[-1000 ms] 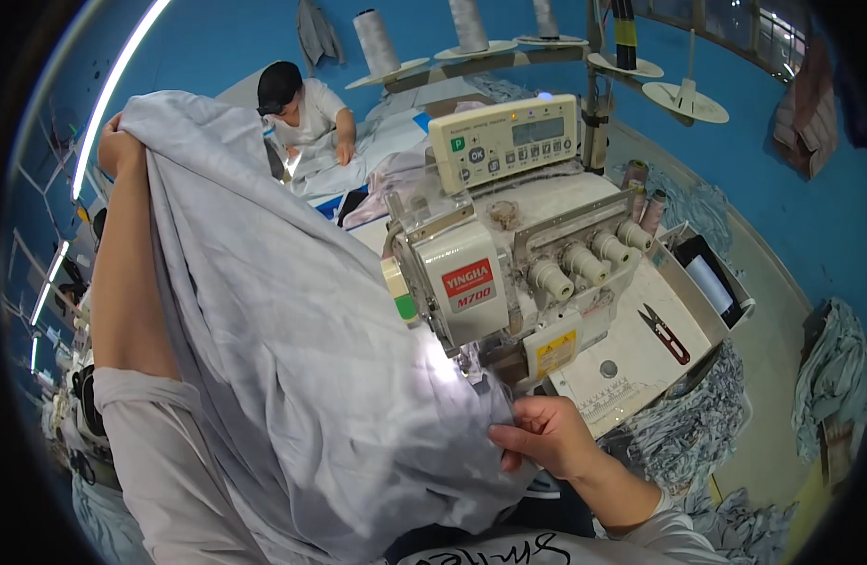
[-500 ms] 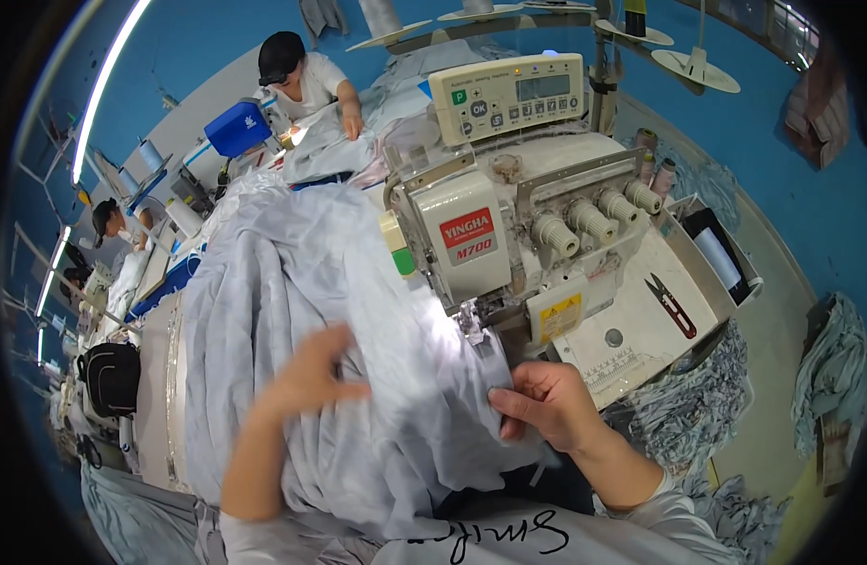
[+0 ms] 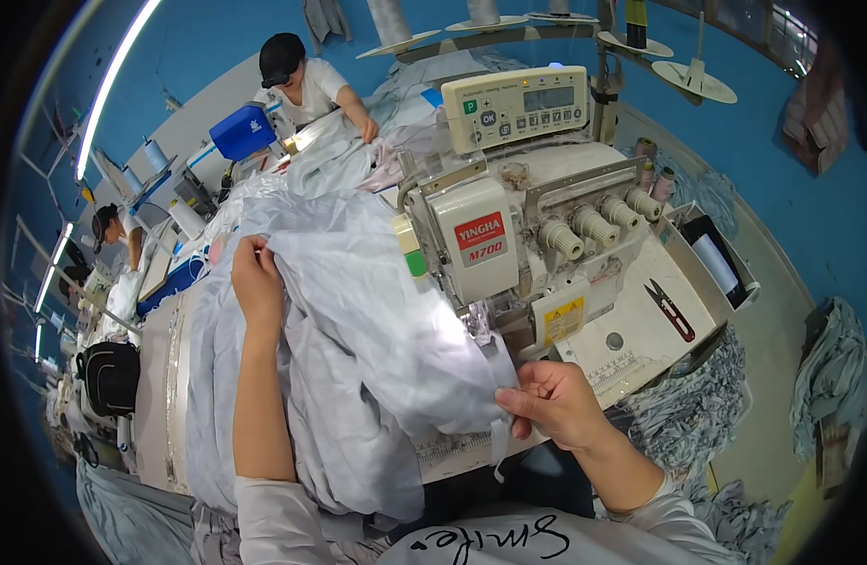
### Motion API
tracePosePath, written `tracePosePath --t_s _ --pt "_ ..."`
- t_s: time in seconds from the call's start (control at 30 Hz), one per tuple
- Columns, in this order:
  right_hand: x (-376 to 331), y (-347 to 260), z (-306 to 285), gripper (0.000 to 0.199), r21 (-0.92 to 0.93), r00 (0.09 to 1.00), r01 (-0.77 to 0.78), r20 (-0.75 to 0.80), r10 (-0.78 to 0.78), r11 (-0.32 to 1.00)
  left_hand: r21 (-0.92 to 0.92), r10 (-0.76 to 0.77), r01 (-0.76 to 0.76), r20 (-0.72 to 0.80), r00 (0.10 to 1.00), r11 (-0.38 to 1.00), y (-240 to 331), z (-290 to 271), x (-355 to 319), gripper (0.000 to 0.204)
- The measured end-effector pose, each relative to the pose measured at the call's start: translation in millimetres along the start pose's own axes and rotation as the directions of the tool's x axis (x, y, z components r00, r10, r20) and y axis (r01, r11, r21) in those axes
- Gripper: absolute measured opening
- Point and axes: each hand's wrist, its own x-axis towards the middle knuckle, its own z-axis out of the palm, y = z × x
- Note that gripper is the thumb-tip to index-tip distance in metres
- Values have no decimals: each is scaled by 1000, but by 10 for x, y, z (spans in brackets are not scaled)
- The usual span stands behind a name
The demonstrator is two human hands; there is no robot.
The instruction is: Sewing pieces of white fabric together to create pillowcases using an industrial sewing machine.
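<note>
A large heap of thin pale grey-blue fabric (image 3: pixel 358 311) covers the sewing table and runs up to the overlock sewing machine (image 3: pixel 476 231). My left hand (image 3: pixel 257 278) is stretched forward on the left side of the heap, its fingers pinched on a fold of the fabric. Close in front of the machine, my right hand (image 3: pixel 551 405) pinches the fabric's right edge between thumb and fingers. Light from the machine's lamp falls on the cloth at the needle area (image 3: pixel 476 320). Part of the edge under the presser foot is hidden by the machine head.
Red-handled thread snips (image 3: pixel 672 311) lie on the machine's right plate. A control panel (image 3: pixel 515 106) stands behind the machine, with thread cones (image 3: pixel 388 24) above. Bundled patterned cloth (image 3: pixel 688 400) hangs at the right. A co-worker (image 3: pixel 306 85) sits at another machine beyond.
My left hand has swung forward from the middle of the heap and now grips the cloth farther off. The fabric is spread flatter, uncovering the table's front edge. My right hand has barely moved.
</note>
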Motion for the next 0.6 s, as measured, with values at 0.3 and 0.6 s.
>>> tracePosePath --t_s 0.3,0.6 --pt "10 7 39 13 179 991 -9 -130 33 984 -568 597 -319 410 690 759 1359 -503 -194 54" --pt "-57 71 83 13 189 992 -2 -127 27 982 -514 862 -693 331 384 506 1852 -518 -1003 37"
